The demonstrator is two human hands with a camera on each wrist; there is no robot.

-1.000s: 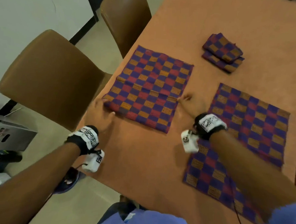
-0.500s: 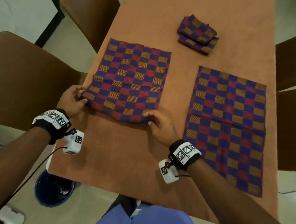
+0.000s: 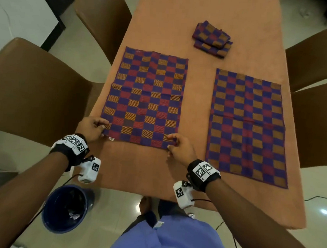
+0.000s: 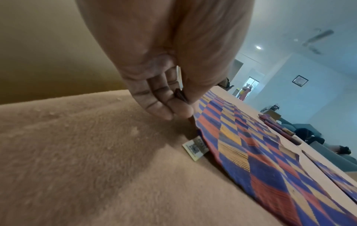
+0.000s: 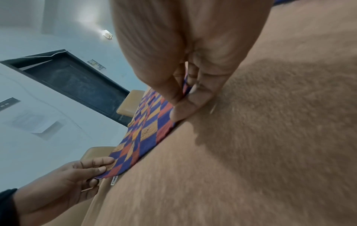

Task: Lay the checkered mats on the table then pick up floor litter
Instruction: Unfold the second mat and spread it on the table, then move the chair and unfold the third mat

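A checkered mat of blue, red and orange squares (image 3: 147,97) lies flat on the left half of the tan table (image 3: 138,171). My left hand (image 3: 96,127) pinches its near left corner (image 4: 191,104), beside a small white label (image 4: 195,147). My right hand (image 3: 178,148) pinches its near right corner (image 5: 185,88). A second checkered mat (image 3: 246,125) lies spread on the right half. Two folded mats (image 3: 211,39) are stacked further back in the middle.
Brown chairs stand at the left (image 3: 37,93) and right (image 3: 314,121) sides of the table. A dark blue bin (image 3: 65,209) with crumpled scraps inside sits on the tiled floor by the table's near left corner.
The left mat went from half-folded to fully spread toward me. Both hands drew its near edge closer and now hold its two near corners. The head view swung to face the table squarely.
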